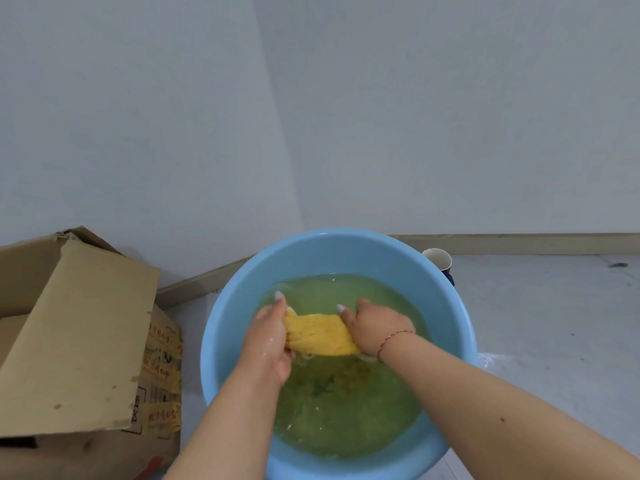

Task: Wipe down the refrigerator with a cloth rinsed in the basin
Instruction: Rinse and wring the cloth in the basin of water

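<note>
Gripping opposite ends of a yellow cloth (320,335), the left hand (270,336) and the right hand (375,329) each have their fingers curled round the bunched fabric, holding it stretched just above the yellowish water in a light blue basin (239,303). A red string bracelet (393,339) circles the right wrist. Left of the basin stands an open cardboard box (79,344), and behind its far right rim sits what looks like a paper cup (438,259), partly hidden.
</note>
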